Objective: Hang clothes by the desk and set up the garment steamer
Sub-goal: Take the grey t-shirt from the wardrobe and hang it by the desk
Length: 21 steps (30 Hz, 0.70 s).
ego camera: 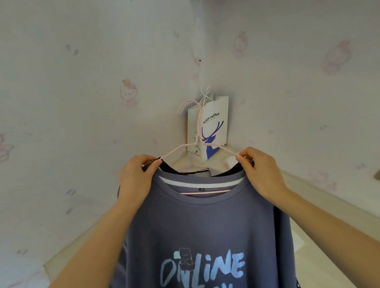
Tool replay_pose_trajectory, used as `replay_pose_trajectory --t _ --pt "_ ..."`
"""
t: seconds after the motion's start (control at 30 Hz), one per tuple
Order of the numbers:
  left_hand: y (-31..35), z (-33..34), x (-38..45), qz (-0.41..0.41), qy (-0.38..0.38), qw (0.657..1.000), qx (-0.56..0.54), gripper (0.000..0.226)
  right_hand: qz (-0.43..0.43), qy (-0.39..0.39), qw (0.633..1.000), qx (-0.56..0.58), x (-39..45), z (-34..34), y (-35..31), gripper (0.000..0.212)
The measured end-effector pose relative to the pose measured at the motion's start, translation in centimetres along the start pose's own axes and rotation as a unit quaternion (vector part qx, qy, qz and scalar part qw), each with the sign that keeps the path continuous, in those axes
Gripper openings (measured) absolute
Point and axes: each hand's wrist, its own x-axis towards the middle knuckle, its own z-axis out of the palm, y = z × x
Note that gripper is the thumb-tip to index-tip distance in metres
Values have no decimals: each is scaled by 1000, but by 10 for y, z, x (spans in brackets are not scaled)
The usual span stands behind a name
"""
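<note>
Wallpapered corner [72,89] fills background, pale surface [326,235] running along both walls below. Blue T-shirt [204,232] hangs front and centre on pink wire hanger [202,129], hook up in corner beside paper coffee bag [214,124]. Soft, light cloth, likely to slide on thin wire; best held at shoulder seams. Long axis vertical, collar up, print facing camera. Left hand [139,176] pinches left shoulder, right hand [260,170] pinches right shoulder, both closed on fabric. Steamer not in view.
</note>
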Motion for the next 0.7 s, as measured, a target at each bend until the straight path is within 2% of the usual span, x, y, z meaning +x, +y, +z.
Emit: replay_pose_trajectory --t 0.33,0.43,0.53,0.7 --pt "-70 87 56 -85 -105 990 37 14 45 -94 993 -57 60 79 93 17" --pt "-104 101 61 -125 -167 973 98 32 55 -118 989 -69 65 103 117 17" --pt "-137 105 56 -159 -249 941 164 48 68 -138 986 -64 66 123 135 18" --pt "-178 98 44 -243 -265 928 96 63 95 -153 980 -80 66 144 157 22"
